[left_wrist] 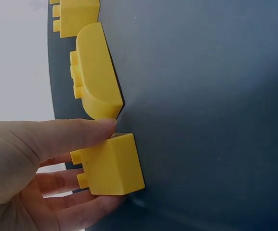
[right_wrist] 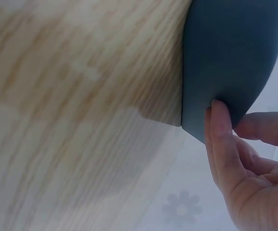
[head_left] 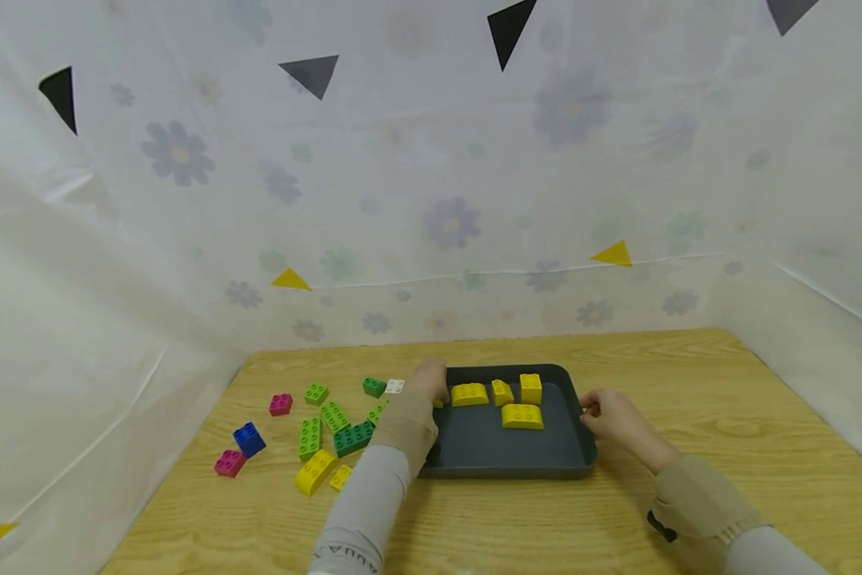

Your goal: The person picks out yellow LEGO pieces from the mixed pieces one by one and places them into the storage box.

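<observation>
My left hand [head_left: 429, 378] reaches over the left end of a dark grey tray [head_left: 506, 455]. Between its thumb and fingers it holds a yellow toy brick [left_wrist: 111, 166], studs toward the palm, close over the tray floor. Beside the thumb lies a yellow round-ended brick [left_wrist: 98, 72]. Inside the tray are also a yellow arched brick [head_left: 522, 417], a small yellow brick [head_left: 502, 392] and a yellow square brick [head_left: 531, 388]. At the tray's right side my right hand [head_left: 617, 419] pinches the rim, its fingertips [right_wrist: 220, 115] pressed against the outer wall.
Left of the tray, loose bricks are spread on the wooden table [head_left: 517, 527]: a blue brick [head_left: 248, 439], a pink brick [head_left: 280, 405], a dark green brick [head_left: 353, 438], a white brick [head_left: 395, 386], a yellow curved brick [head_left: 316, 472] and several light green ones. A flowered curtain [head_left: 402, 239] hangs behind.
</observation>
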